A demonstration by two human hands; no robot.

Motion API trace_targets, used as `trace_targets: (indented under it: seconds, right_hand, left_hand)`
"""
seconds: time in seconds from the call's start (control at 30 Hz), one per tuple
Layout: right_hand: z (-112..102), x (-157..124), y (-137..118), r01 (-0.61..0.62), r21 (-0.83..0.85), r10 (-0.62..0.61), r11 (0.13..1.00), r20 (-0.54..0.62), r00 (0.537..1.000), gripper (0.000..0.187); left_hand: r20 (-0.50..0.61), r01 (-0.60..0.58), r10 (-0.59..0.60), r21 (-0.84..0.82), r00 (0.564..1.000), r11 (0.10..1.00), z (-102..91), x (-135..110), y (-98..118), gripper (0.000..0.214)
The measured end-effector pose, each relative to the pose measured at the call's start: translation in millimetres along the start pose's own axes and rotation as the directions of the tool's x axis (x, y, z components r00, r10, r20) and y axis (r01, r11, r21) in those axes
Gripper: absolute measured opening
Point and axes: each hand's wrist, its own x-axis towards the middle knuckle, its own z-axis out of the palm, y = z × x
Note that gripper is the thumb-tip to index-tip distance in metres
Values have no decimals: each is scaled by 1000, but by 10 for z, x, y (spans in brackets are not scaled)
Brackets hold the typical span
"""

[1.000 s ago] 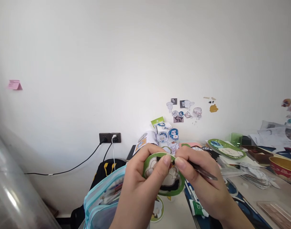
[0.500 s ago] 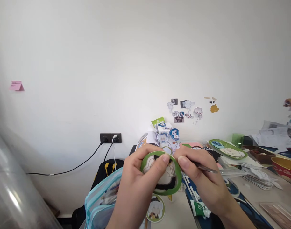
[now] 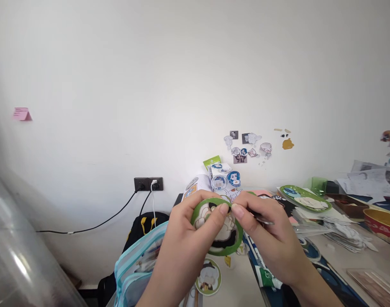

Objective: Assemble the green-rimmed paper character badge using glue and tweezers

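Holding green-rimmed disc (image 3: 227, 236) above worktop (image 3: 238, 285), near 6 o'clock in view. Gripping with left hand (image 3: 193, 232), thumb across face. Clamping slim metal tool (image 3: 264, 221) in right hand (image 3: 272, 236), fingertips at disc's 1 o'clock edge. Seeing second disc (image 3: 208, 279) on worktop, 6 o'clock of held one.

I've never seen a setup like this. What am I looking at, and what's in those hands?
There is no machine arm: these are a person's bare hands, seen from a camera worn on that person's head, looking forward and down. The left hand holds a flat, round, green-rimmed piece with a black and whitish design. The right hand has its fingertips at that piece's edge, with a thin, dark tool partly hidden in its grip. Below, on the beige tabletop, lies another round, green-bordered piece. To the right are a green and white tube and a red bowl with a yellow inside.
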Motion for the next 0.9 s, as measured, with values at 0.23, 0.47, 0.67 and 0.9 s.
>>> trace_targets:
  seconds: [0.23, 0.47, 0.67, 0.9]
  right_hand:
    - [-6, -2, -17, 24, -7, -24, 1000, 3, 1000, 31]
    - [-29, 7, -24, 36, -43, -34, 998, 40, 999, 27]
    - [-61, 22, -48, 65, -35, -62, 997, 77, 995, 21]
    - [-18, 23, -63, 2, -33, 0, 999, 63, 998, 26]
  left_hand:
    - [2, -29, 29, 37, 1000, 999, -25, -21, 6, 17]
    - [5, -19, 20, -81, 1000, 997, -35, -27, -11, 19]
    - [-36, -21, 17, -114, 999, 993, -40, -24, -3, 20]
    - [-58, -41, 38, -56, 998, 998, -26, -18, 6, 17]
